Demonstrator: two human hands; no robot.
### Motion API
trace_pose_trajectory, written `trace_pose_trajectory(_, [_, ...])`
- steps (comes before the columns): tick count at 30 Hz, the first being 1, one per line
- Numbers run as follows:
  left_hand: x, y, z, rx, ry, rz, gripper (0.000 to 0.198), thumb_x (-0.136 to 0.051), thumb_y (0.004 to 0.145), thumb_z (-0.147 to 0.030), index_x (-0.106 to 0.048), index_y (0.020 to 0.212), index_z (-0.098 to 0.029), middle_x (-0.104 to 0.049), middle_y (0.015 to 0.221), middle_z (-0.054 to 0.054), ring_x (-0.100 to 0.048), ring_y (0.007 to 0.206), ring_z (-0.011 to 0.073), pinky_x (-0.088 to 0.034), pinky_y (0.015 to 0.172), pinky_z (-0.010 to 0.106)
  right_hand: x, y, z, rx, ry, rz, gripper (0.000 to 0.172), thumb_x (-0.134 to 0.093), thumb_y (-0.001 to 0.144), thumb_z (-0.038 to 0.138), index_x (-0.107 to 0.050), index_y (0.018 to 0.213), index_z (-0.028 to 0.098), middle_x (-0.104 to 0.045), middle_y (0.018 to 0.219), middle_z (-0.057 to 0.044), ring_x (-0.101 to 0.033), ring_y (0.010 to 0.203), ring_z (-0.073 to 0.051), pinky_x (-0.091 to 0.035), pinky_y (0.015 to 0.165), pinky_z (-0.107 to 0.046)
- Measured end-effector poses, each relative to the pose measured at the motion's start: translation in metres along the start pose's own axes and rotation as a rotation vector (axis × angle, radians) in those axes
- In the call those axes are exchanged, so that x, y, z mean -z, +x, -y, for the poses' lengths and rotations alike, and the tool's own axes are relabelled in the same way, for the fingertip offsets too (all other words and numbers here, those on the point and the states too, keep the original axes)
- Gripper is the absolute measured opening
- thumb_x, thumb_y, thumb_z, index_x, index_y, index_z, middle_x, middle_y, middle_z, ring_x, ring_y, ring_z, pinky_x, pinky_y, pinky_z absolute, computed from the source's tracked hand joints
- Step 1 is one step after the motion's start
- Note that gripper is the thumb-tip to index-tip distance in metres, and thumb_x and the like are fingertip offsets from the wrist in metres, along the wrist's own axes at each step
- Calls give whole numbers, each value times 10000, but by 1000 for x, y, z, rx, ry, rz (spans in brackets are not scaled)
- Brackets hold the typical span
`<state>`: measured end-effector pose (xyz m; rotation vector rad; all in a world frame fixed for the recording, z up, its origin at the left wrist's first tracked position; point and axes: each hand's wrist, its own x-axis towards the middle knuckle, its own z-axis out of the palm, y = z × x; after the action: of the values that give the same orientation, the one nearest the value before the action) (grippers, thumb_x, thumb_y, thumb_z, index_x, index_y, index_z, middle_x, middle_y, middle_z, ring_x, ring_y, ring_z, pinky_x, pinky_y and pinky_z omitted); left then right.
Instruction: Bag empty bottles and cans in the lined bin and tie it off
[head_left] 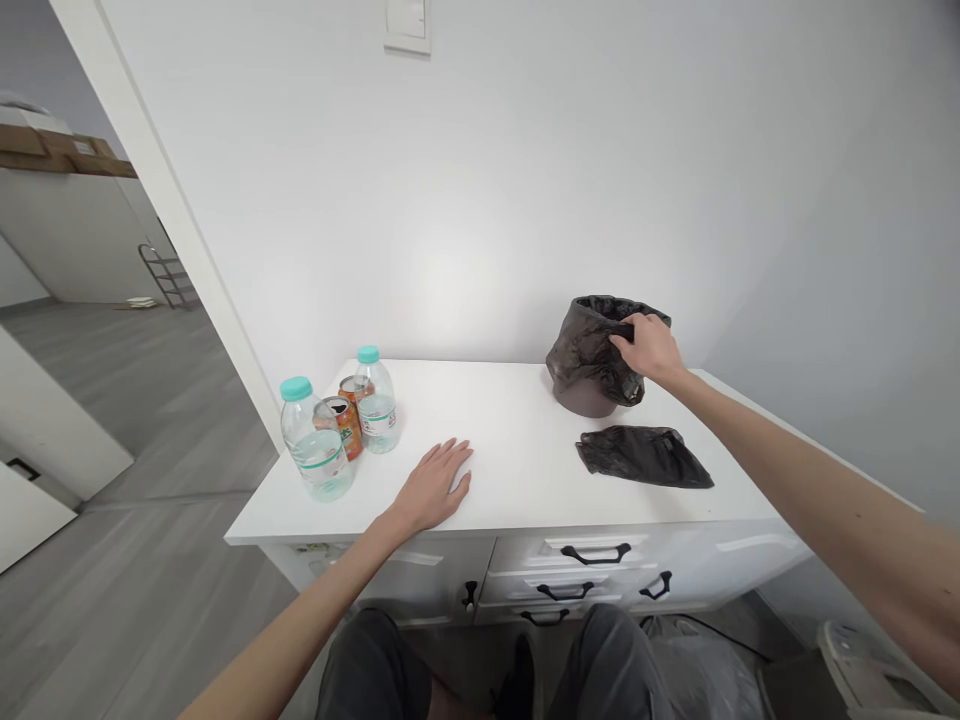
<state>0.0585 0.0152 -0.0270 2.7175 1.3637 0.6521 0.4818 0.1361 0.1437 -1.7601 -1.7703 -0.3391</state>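
My left hand lies flat on the white cabinet top, fingers stretched out, holding nothing. On the right, my right hand pinches the rim of a black plastic bag. That bag lines a small dark bin and hangs over its outside, so only the bin's lower part shows. A second black plastic bag, folded flat, lies in front of the bin. Left of my left hand stand two clear bottles with teal caps, a nearer bottle and a farther bottle, with two orange cans between them.
A white wall rises behind the cabinet, with a switch plate high on it. Drawers with black handles face me above my knees. At lower right are a clear plastic bag and a pale appliance. A doorway opens on the left.
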Motion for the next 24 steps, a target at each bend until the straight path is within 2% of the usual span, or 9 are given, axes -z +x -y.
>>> trace_pose_trajectory(4, [0,-1,-1,10,-3,12,478,-418,1084,-374,-550,1512,-208,-531,1639,91,-434,1570,278,-345,1312,517,10,-9,11,-55,21,-15,473,-578,975,411,-684,1303,86,-663,1245,-246,-639,1146,-377,-493,1014,-529])
trace_pose_trajectory(10, [-3,-1,-1,3,-6,-7,474,-407,1092,-389,-556,1507,-212,-544,1629,92,-434,1570,268,-353,1309,517,42,-38,37,115,181,-32,480,-598,1001,523,-691,1279,144,-686,1236,-189,-697,845,-270,-554,925,-474])
trace_pose_trajectory(15, [-10,-1,3,6,-6,-21,492,-413,1086,-414,-537,1512,-200,-530,1636,118,-430,1572,274,-348,1309,531,66,-77,70,256,299,-7,476,-630,998,570,-690,1273,186,-699,1229,-158,-730,844,-266,-586,891,-459])
trace_pose_trajectory(18, [-12,-1,6,55,-17,-56,523,-440,1070,-432,-503,1519,-173,-533,1623,157,-440,1563,300,-389,1287,531,73,-98,89,321,352,27,453,-622,1011,566,-685,1277,205,-703,1214,-144,-729,836,-262,-591,886,-465])
trace_pose_trajectory(24, [-8,-1,6,154,-2,-137,515,-358,1070,-303,-375,1541,-95,-531,1550,257,-483,1511,342,-422,1251,571,81,-123,114,401,431,90,373,-640,1016,513,-688,1234,214,-700,1187,-121,-719,849,-249,-607,838,-439])
